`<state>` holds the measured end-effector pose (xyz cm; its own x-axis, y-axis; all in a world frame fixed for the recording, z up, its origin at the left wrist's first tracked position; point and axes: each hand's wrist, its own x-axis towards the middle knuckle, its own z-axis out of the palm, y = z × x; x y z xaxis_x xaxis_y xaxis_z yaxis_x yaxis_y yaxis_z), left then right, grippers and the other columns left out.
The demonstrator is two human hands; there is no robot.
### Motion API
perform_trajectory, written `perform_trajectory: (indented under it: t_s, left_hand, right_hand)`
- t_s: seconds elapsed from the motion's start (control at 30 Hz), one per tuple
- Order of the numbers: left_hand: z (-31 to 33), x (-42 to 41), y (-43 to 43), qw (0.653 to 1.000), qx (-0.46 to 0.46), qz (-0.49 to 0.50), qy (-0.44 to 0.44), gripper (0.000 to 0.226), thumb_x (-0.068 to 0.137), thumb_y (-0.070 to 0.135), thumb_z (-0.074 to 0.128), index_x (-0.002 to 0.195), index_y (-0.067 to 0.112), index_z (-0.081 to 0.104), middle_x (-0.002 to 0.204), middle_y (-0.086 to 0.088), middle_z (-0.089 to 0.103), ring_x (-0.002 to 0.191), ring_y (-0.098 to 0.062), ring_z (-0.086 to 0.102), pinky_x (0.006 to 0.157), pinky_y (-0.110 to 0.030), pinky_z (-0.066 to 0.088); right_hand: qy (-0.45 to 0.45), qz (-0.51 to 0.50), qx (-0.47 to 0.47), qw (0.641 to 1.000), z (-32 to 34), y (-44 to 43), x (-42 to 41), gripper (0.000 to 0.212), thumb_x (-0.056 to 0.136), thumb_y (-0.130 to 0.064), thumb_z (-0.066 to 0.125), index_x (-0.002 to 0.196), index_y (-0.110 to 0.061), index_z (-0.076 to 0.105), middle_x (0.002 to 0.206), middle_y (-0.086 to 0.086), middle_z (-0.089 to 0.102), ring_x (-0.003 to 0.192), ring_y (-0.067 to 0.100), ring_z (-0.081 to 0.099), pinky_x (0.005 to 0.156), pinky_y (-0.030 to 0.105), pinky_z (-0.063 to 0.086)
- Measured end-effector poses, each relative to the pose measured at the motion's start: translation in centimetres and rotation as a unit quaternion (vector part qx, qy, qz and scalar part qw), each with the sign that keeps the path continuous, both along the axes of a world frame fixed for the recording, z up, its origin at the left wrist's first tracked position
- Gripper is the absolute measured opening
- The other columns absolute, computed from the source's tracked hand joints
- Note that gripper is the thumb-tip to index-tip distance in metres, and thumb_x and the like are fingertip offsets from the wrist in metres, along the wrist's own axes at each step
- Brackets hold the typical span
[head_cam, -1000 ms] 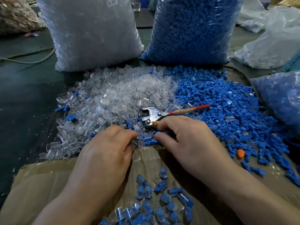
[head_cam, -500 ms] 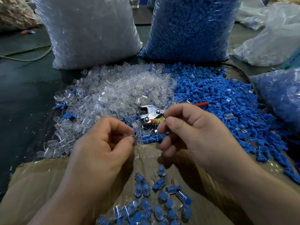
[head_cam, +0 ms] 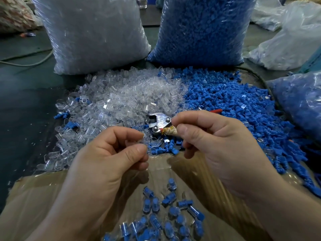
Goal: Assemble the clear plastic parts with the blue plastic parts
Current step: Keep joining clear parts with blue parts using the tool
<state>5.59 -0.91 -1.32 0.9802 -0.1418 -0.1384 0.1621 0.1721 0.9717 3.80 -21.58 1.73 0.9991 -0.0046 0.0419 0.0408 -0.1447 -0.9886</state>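
Clear plastic part (head_cam: pixel 145 142): pinched between thumb and forefinger of left hand (head_cam: pixel 111 153), held above the near edge of the piles; other fingers of that hand curled under. Part is small and blurred, shape hard to read. Right hand (head_cam: pixel 218 145) just beside it, apart from the left; fingers curled, thumb and forefinger tips drawn close. Cannot tell whether they grasp anything: no blue piece visible between them. Directly behind the right fingertips lies a metal crimping tool (head_cam: pixel 159 121), its handle wrapped in cord and running under the hand, red handle tip (head_cam: pixel 216 111) showing beyond. Tool rests where the pile of clear parts (head_cam: pixel 121 98) meets the pile of blue parts (head_cam: pixel 234 105), clear on the left, blue on the right, a few strays mixed across. Below the hands, assembled blue-in-clear pieces (head_cam: pixel 165 214) scattered on a plastic-covered cardboard sheet (head_cam: pixel 34 197). Farther back, two upright sacks: sack of clear parts (head_cam: pixel 90 32) on the left, sack of blue parts (head_cam: pixel 199 28) on the right, standing side by side.
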Motion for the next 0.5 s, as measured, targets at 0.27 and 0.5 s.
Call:
perform_trajectory:
  t_s: [0.27, 0.5]
  left_hand:
    - [0.1, -0.4, -0.8, 0.999, 0.043, -0.002, -0.021, 0.029, 0.055, 0.035, 0.078, 0.082, 0.025, 0.075, 0.075, -0.014, 0.073, 0.066, -0.023, 0.073, 0.055, -0.029, 0.056]
    - [0.1, -0.6, -0.9, 0.996, 0.061, -0.056, -0.038, 0.025, 0.066, 0.037, 0.078, 0.087, 0.023, 0.076, 0.074, -0.011, 0.072, 0.063, -0.019, 0.069, 0.053, -0.024, 0.053]
  right_hand:
    - [-0.088, 0.042, -0.116, 0.988, -0.6, 1.7, -0.7, 0.006, 0.087, -0.029, 0.070, 0.092, -0.027, 0.068, 0.081, -0.007, 0.071, 0.076, 0.015, 0.069, 0.068, 0.040, 0.058]
    - [-0.239, 0.053, -0.259, 0.934, -1.0, 2.0, -0.3, 0.017, 0.090, -0.028, 0.062, 0.095, -0.016, 0.072, 0.097, -0.008, 0.062, 0.089, 0.006, 0.061, 0.075, 0.024, 0.050]
